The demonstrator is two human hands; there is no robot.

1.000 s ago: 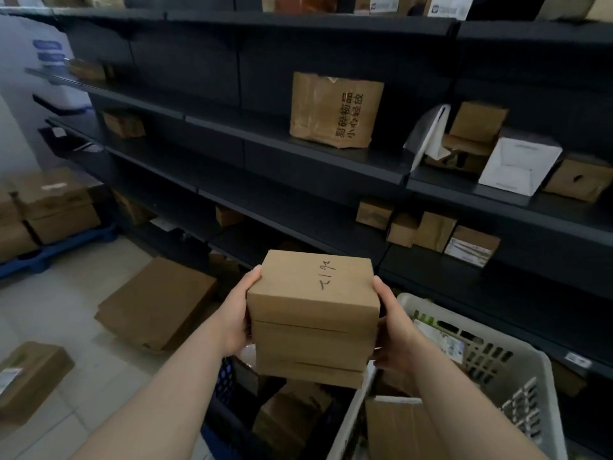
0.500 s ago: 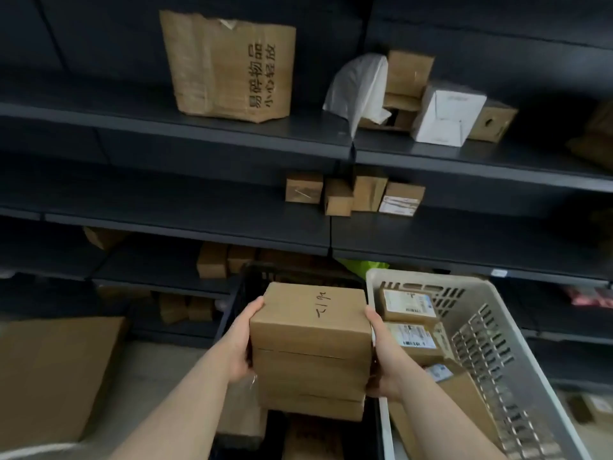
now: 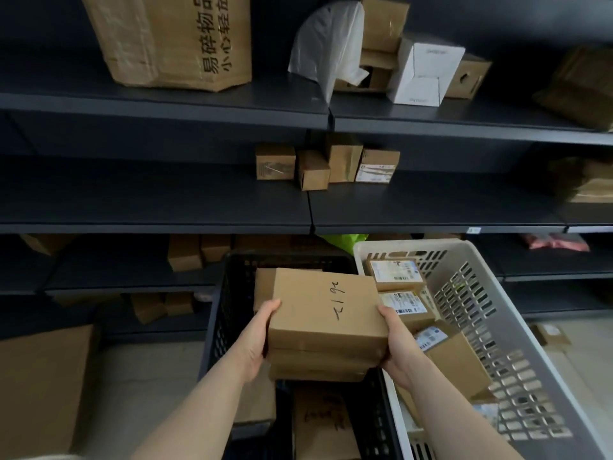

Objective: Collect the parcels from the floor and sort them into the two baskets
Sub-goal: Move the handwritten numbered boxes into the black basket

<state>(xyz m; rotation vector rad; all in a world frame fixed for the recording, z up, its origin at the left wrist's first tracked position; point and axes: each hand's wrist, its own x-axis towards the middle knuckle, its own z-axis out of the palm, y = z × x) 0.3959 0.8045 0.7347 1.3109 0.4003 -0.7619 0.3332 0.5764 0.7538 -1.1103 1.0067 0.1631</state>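
I hold a stack of brown cardboard parcels (image 3: pixel 325 313) with handwriting on the top one, just above the black basket (image 3: pixel 225 313). My left hand (image 3: pixel 262 336) grips the stack's left side and my right hand (image 3: pixel 394 346) grips its right side. The black basket has brown boxes inside, mostly hidden by the stack. To its right stands a white slatted basket (image 3: pixel 491 310) holding several labelled parcels (image 3: pixel 396 273).
Dark metal shelving (image 3: pixel 166 104) fills the wall ahead, with a large brown package, white boxes and small cartons on it. A big flat cardboard box (image 3: pixel 39 386) lies on the floor at left. A small parcel (image 3: pixel 552 333) lies on the floor at right.
My view has turned right and down toward the baskets. The stack has dropped lower, from in front of the shelves to just over the black basket. Both hands keep their grip.
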